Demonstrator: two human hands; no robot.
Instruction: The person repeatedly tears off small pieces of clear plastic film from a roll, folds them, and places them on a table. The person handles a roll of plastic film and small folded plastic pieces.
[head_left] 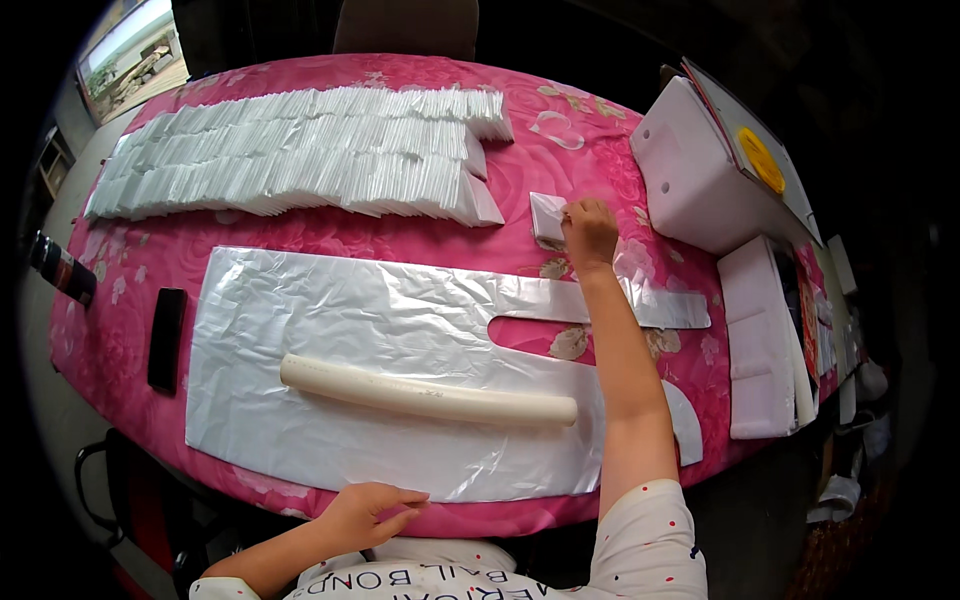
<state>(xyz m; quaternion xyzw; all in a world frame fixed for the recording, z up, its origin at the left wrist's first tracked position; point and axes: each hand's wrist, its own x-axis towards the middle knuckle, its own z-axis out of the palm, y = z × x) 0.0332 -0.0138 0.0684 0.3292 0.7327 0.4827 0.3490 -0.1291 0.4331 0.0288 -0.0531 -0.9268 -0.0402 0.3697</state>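
Note:
A large flat white plastic bag (260, 330) with two long handle strips lies spread across the table in front of me. On top of it rests a cream-coloured tube (430, 393), lying nearly crosswise. My right hand (590, 232) reaches over the bag's handle end; its fingers are closed at the right edge of a small folded white packet (547, 215), whose gripped edge they partly hide. By the bag's near edge, my left hand (372, 515) has thumb and forefinger apart and holds nothing.
Rows of folded white packets (300, 150) stand packed at the far left of the pink flowered tablecloth (560, 100). A black phone (167, 340) and a dark bottle (62, 268) are at left. White foam boxes (690, 160) stand along the right side, one bearing a yellow round object (761, 160).

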